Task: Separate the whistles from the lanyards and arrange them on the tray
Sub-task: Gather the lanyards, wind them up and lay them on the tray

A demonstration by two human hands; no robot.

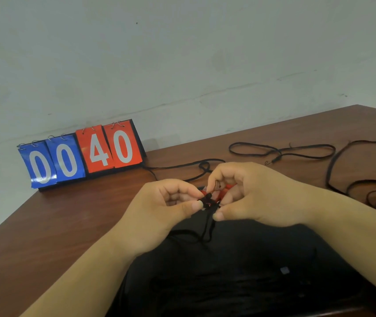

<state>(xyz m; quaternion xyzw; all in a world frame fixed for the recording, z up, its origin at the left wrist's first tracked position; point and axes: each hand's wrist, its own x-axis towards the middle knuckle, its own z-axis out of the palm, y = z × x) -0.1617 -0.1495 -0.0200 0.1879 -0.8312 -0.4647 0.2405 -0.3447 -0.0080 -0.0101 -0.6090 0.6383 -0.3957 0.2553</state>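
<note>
Head view: we see a brown wooden surface (68,225) with loose black cord lanyards (283,152) lying at right. Our left hand (159,211) pinches a black lanyard clip (206,199) in its fingers (194,205); our right hand (255,197) grips the small red plastic whistle (224,191) touching it.

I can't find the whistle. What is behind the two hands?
Red pieces show between the fingers of the left hand and right hand, which pinch a black lanyard clip. The hands cover their shape, so I cannot confirm a whistle.

Left (159,211) and right hands (254,197) on black lanyard (207,198).
</note>
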